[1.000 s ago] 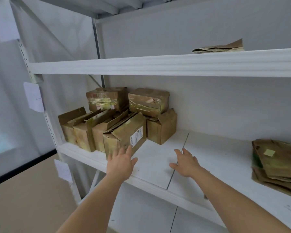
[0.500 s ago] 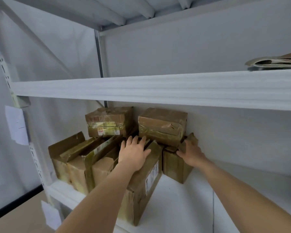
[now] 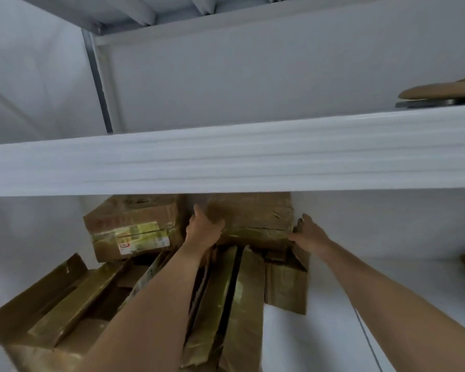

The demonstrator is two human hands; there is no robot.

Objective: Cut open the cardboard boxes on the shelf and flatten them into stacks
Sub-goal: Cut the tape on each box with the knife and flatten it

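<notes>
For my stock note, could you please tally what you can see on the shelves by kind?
Sealed taped boxes on top of the pile: 2, the labelled box and the held box.
Opened boxes below: at least 3, overlapping and blurred.
Flattened cardboard stack on the upper shelf: 1.
Total: at least 6.

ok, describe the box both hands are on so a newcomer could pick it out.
Look under the white shelf beam, at the back. Two taped boxes sit atop the open cartons; it is the right-hand box, with the left hand and right hand on its ends. Its neighbour, the labelled box, has a printed sticker.
</notes>
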